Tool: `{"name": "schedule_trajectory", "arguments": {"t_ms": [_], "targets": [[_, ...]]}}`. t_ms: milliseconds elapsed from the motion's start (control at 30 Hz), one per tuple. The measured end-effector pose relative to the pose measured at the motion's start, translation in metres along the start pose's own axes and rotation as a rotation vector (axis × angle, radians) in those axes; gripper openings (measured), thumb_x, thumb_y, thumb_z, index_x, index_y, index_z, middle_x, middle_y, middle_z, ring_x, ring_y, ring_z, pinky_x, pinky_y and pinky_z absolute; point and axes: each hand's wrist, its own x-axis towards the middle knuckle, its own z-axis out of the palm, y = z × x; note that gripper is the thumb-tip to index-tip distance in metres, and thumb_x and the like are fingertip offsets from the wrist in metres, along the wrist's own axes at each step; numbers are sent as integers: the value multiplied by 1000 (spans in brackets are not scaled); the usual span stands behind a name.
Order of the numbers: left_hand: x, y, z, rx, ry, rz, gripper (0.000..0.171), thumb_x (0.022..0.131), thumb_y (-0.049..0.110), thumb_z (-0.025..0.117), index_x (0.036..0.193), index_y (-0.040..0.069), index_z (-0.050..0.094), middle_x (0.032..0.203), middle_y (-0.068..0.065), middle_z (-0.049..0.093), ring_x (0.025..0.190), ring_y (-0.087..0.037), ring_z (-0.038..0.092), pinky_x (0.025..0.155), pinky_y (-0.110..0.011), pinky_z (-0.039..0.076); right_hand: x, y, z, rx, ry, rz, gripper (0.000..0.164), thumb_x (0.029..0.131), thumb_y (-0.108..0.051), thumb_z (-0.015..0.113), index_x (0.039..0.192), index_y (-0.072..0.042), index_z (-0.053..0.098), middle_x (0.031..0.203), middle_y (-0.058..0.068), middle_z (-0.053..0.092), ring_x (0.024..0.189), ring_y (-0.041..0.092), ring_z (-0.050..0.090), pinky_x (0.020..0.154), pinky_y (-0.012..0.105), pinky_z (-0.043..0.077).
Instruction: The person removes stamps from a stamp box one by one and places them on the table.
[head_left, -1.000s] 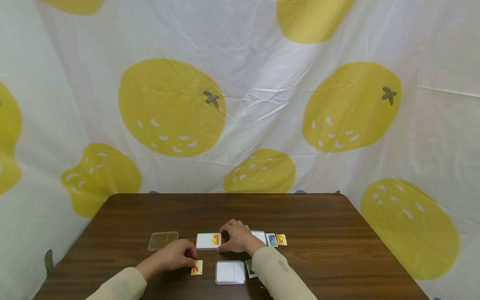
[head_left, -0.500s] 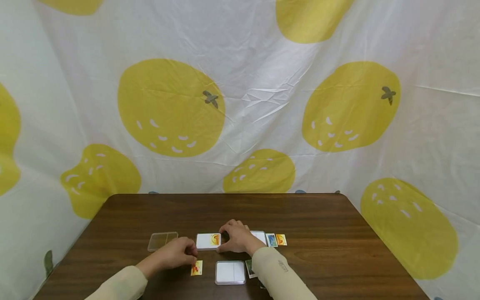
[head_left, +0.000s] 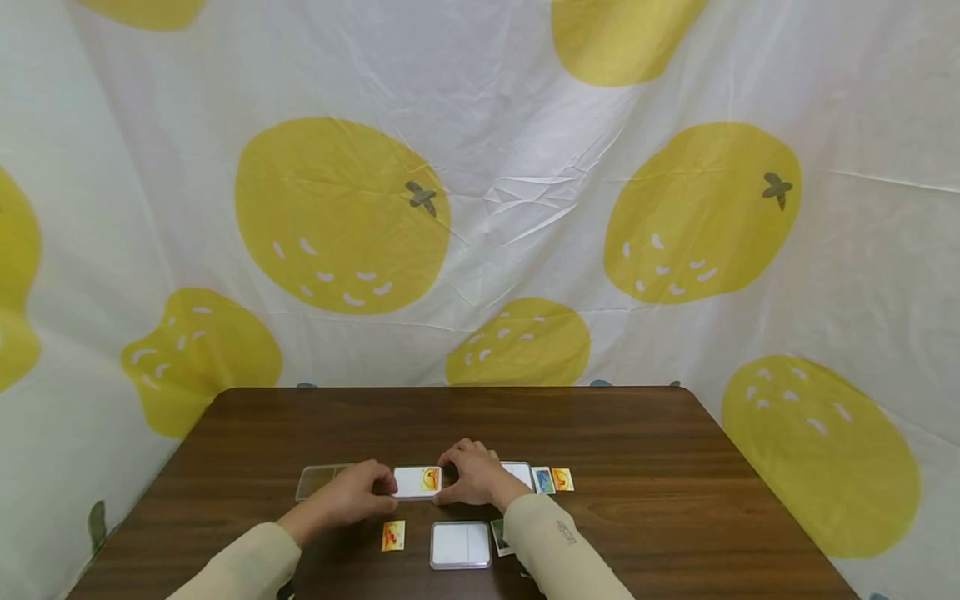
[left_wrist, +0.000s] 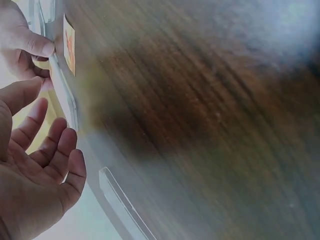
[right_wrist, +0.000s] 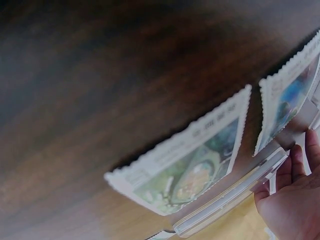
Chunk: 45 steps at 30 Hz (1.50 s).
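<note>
A clear plastic case with a white insert [head_left: 407,483] lies mid-table, an orange-yellow stamp [head_left: 430,478] on its right part. My right hand [head_left: 476,477] grips the case's right end between thumb and fingers. At the left end is my left hand [head_left: 354,497], thumb apart from loosely bent fingers; in the left wrist view that hand [left_wrist: 42,175] holds nothing, its fingertips close to the case [left_wrist: 64,97]. Just in front lies a red-and-yellow stamp [head_left: 393,536]. A clear lid [head_left: 317,483] is partly hidden behind the left hand.
Nearer me sits another white-lined case [head_left: 448,546], with a green stamp [right_wrist: 192,172] beside it, partly under the right sleeve. Behind the right hand shows a third case [head_left: 517,470], then a blue stamp [head_left: 543,480] and an orange stamp [head_left: 562,479]. A patterned cloth [head_left: 480,208] hangs behind the table.
My left hand has left the red-and-yellow stamp and moved up and away from me to the case's left end. The right hand stays put on the case.
</note>
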Motion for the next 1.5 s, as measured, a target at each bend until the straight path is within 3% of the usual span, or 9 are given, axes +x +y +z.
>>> {"name": "schedule_trajectory", "arguments": {"t_ms": [333,600,933,1200,1500], "targets": [[12,3,2,9,48,-59,15,84,16,77,92,7,67,87,-4,56,79,-19,51,73,-39,45,0,0,1,1,13,-17,52,77,-48,82,117,-20,66,127,6,54,121,29,47,98,48,36],[20,5,3,36,126,-28,17,82,16,78,91,5,69,85,-5,57,78,-19,51,73,-38,44,0,0,0,-10,17,-13,51,76,-49,82,115,-21,67,125,5,54,120,27,48,96,46,37],[29,2,6,32,142,-76,18,82,16,79,92,6,69,82,-6,54,73,-17,46,68,-35,41,1,0,1,-16,15,-9,51,75,-50,82,115,-21,67,125,4,55,120,26,48,96,46,38],[38,1,7,19,138,-153,16,85,18,79,93,8,69,88,-4,57,79,-17,51,76,-39,45,0,0,0,-8,16,-12,51,75,-50,82,115,-21,67,125,3,54,119,26,48,96,45,37],[45,-3,9,9,150,-157,17,85,17,79,95,7,69,91,-3,58,87,-20,56,84,-44,47,1,1,0,-4,7,-9,52,75,-50,82,116,-21,66,126,4,54,120,27,47,97,46,37]]}}
